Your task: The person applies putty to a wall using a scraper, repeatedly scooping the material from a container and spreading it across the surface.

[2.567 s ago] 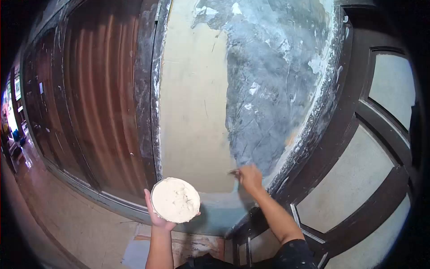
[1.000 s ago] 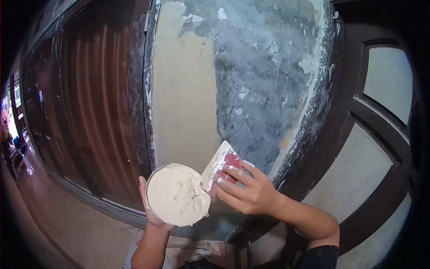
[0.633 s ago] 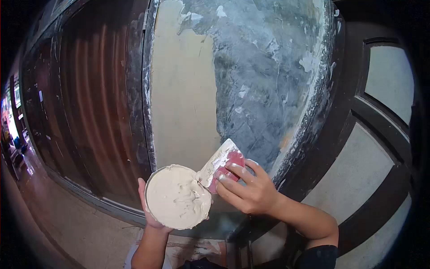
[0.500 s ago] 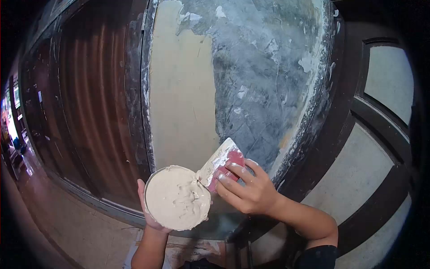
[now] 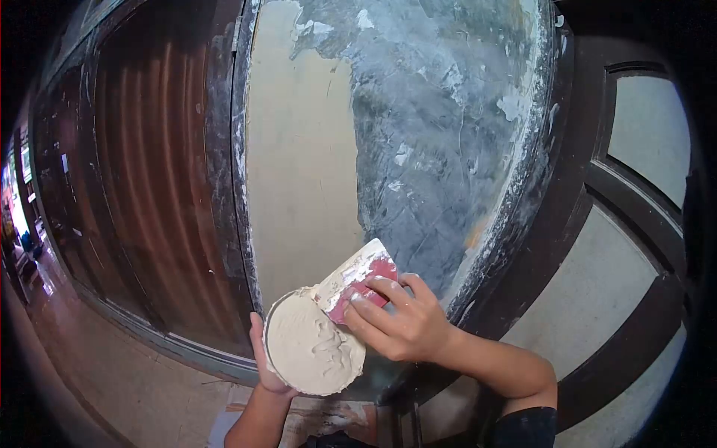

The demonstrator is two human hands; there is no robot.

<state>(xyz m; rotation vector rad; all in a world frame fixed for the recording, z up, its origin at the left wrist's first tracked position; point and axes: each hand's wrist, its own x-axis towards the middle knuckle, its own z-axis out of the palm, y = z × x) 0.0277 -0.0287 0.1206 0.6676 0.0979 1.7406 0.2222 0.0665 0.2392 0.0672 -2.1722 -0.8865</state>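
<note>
My left hand (image 5: 267, 362) grips a round tub of cream-coloured putty (image 5: 302, 347) from its left side and below; the tub is tipped so its filled top faces me. In my right hand (image 5: 396, 317) is a putty scraper (image 5: 358, 280) with a red grip, held between fingers and thumb. White putty is smeared along its blade, and one blade corner touches the putty near the tub's upper rim. Behind both hands rises a wall panel (image 5: 411, 142), grey and patchy, with a smooth cream putty strip (image 5: 302, 164) down its left part.
Dark wooden frame posts border the panel. To the left is a brown ribbed panel (image 5: 160, 179); to the right, a dark door frame with pale panels (image 5: 605, 276). A putty-stained sheet (image 5: 328, 422) lies on the floor (image 5: 149, 388) below my hands.
The tub has shifted slightly right and down. The scraper has moved left along the tub's upper rim, still in my right hand.
</note>
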